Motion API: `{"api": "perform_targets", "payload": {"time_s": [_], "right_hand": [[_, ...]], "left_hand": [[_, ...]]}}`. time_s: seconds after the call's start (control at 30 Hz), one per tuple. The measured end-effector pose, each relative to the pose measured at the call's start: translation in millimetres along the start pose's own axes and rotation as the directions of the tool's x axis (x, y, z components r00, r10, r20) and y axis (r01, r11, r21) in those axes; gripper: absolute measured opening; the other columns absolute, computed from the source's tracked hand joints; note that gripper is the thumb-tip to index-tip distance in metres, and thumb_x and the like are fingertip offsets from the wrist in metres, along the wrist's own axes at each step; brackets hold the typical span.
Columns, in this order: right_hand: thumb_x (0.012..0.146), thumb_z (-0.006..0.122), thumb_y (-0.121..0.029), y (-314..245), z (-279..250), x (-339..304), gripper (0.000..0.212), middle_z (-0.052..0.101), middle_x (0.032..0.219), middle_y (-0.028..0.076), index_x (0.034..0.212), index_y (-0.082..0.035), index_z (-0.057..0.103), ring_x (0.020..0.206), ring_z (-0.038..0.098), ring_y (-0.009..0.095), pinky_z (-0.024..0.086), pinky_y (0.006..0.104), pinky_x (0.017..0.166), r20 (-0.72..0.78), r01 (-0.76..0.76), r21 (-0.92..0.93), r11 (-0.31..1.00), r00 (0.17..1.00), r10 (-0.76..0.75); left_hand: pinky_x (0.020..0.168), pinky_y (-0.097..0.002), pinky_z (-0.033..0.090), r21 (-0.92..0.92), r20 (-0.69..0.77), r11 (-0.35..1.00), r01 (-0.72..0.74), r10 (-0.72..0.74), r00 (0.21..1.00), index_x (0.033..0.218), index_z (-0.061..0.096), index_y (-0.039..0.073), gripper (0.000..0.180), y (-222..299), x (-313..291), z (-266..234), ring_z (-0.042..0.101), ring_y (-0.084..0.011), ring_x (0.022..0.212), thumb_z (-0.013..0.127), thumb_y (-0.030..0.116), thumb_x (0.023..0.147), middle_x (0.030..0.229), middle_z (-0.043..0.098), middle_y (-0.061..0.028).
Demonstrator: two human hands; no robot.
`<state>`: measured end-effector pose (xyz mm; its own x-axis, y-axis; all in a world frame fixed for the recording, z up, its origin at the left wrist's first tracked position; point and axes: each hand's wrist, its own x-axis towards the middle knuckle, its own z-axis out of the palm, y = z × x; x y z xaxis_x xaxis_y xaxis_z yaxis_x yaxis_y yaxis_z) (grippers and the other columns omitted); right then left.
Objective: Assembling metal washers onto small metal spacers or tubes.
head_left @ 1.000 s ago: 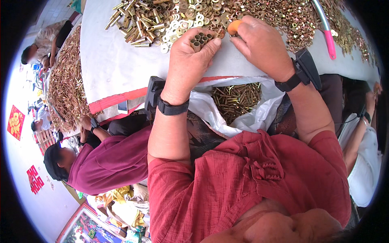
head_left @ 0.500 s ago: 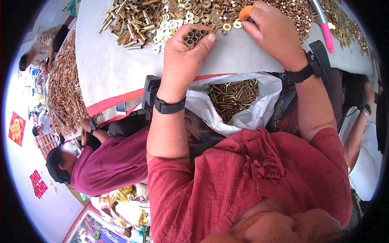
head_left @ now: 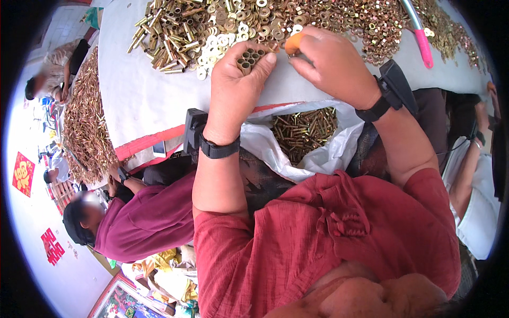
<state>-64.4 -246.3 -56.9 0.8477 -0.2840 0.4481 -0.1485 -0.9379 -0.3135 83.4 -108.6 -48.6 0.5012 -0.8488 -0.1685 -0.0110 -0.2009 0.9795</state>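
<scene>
1. Brass tubes [head_left: 248,58]: bundled, open ends visible, held above the desk [head_left: 154,95].
2. Left hand [head_left: 234,87]: fingers and thumb clamped around the bundle.
3. Right hand [head_left: 333,62]: separate from the left hand, near the bundle; thumb and index finger nearly together, index tip under an orange cover [head_left: 294,42]. Cannot tell whether a part is gripped between them.
4. Beyond the hands: loose tubes [head_left: 169,32], washers [head_left: 213,47] and nuts [head_left: 379,32].
5. Writing: gold character on red diamond-shaped hanging [head_left: 23,174]; red cut-out [head_left: 52,246], also character-shaped.
</scene>
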Motion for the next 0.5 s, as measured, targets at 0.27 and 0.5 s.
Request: {"api": "perform_targets", "payload": {"time_s": [0.27, 0.5], "right_hand": [[0.093, 0.062, -0.007, 5.7, -4.8, -6.7, 0.02, 0.06, 0.098, -0.003, 0.113, -0.002, 0.061, 0.088, 0.055, 0.003, 0.047, 0.0201, 0.079, 0.313, -0.411, 0.816, 0.407, 0.906, 0.285], [0.087, 0.066, -0.008, 15.9, -11.5, -16.8, 0.016, 0.061, 0.095, 0.009, 0.103, -0.004, 0.063, 0.083, 0.062, 0.026, 0.049, 0.0332, 0.075, 0.014, -0.081, 0.576, 0.814, 0.996, 0.089]], "left_hand": [[0.069, -0.0246, 0.046, 0.167, 0.06, 0.983, -0.07, 0.061, 0.996, 0.095, 0.064, 0.003, 0.011, 3.9, -2.4, 10.7, 0.053, -0.0082, 0.074, 0.071, 0.009, 0.088, 0.08, 0.065, -0.0009], [0.069, -0.026, 0.047, 0.189, 0.156, 0.963, -0.189, 0.161, 0.975, 0.094, 0.064, 0.003, 0.012, 3.1, 2.1, 20.0, 0.055, -0.0107, 0.074, 0.071, 0.008, 0.086, 0.08, 0.064, -0.0033]]}}
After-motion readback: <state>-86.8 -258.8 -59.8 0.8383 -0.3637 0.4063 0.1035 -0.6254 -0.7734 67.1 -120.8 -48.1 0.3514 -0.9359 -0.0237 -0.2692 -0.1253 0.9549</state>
